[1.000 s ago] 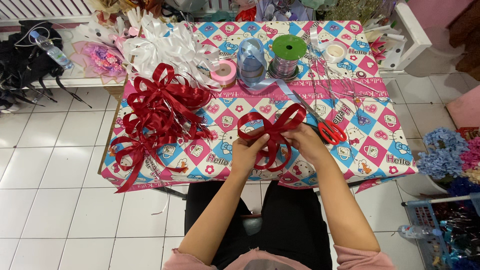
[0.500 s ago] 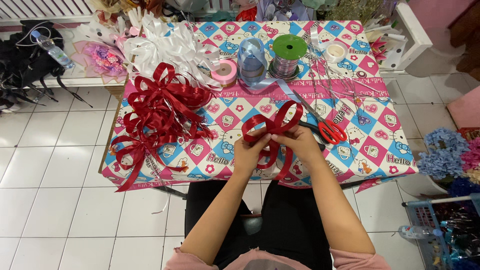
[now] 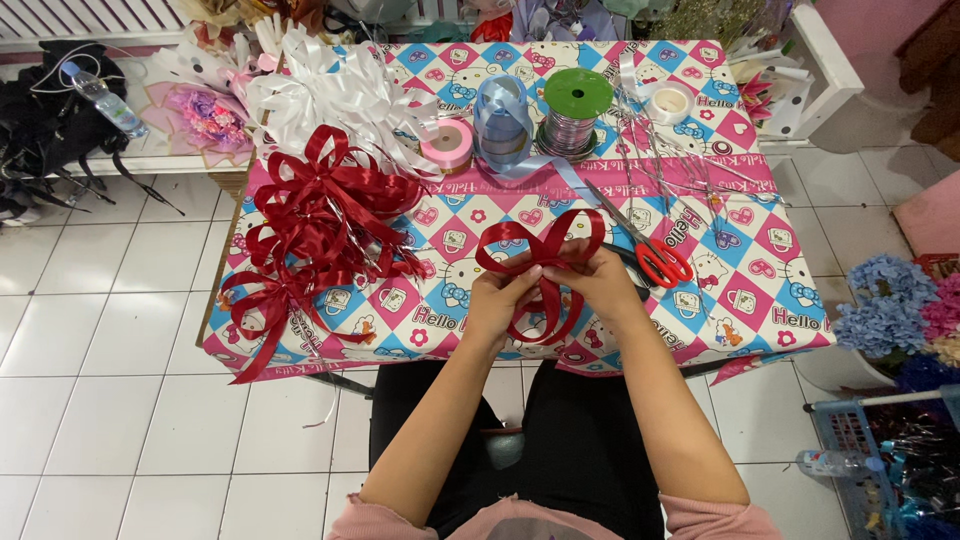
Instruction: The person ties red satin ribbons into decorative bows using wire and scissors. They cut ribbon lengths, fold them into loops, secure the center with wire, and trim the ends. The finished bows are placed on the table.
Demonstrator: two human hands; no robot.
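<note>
A clear plastic water bottle [image 3: 103, 98] with a blue cap and a pale label band is lying tilted on the white ledge to the left of the patterned table [image 3: 760, 300], beside a heap of black ribbon. A second clear bottle [image 3: 838, 462] is lying on the floor to the right of the table, just beside a blue plastic crate [image 3: 838, 440]. No signs or screens are showing around the table.

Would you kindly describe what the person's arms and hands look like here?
Both forearms are bare up to pink sleeves pushed back near the elbows. The left hand and right hand are bare, with no gloves. I see no watch or bracelet; rings are too small to tell.
</note>
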